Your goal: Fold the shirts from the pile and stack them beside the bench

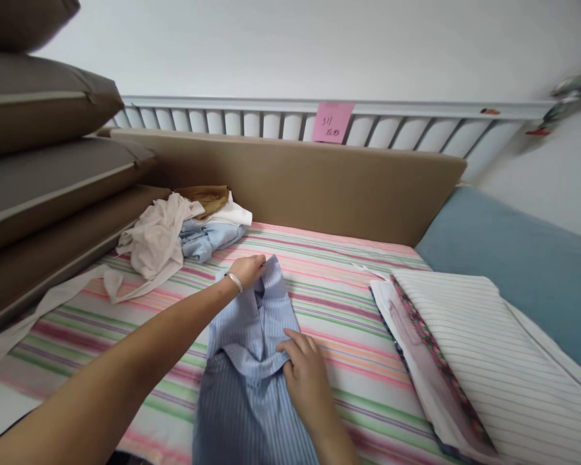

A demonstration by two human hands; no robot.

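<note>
A blue striped shirt [252, 400] lies lengthwise on the striped bed sheet [339, 290], its collar end away from me. My left hand [249, 268], with a bracelet on the wrist, pinches the collar area at the far end. Lower down, my right hand [306, 371] rests at the shirt's right edge, its fingers on a raised fold of the cloth. Whether those fingers grip the fold or only touch it is hard to see. Part of the shirt's lower end runs out of view at the bottom.
Crumpled clothes [159, 236] in white, brown and light blue lie at the back left, a white strap [68, 297] trailing from them. Stacked brown cushions [43, 161] rise on the left. Folded fabrics [494, 342] lie right. A brown board [295, 181] stands before a radiator [271, 123].
</note>
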